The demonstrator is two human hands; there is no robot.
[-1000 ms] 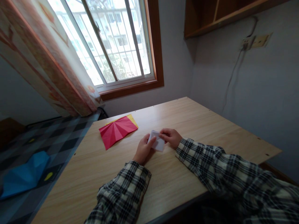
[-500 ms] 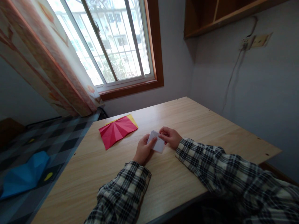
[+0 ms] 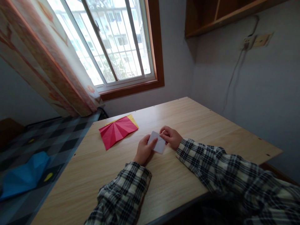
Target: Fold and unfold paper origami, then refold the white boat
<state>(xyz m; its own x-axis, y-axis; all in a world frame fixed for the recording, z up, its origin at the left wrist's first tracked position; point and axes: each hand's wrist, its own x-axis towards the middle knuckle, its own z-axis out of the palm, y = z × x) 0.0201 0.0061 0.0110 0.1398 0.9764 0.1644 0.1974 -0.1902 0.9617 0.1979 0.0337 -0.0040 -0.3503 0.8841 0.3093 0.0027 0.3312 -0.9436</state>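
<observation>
Over the middle of the wooden table I hold a small white folded paper. My left hand is closed on its left side, the thumb pressed flat across the front face. At the upper right edge, my right hand pinches the paper between thumb and fingers. The undersides of the fingers behind the paper are hidden. A crease or flap line shows faintly on the paper's face. To the left of my hands lies a red pleated paper, on top of a yellow paper.
The wooden table reaches toward the wall. Left of it, a blue creased paper rests on a checked cloth. A curtain hangs beside the window. An outlet with a cord is on the right wall.
Both hands stay almost in place on the white paper. Its upper flap looks slightly shifted under my right fingers; the rest is the same.
</observation>
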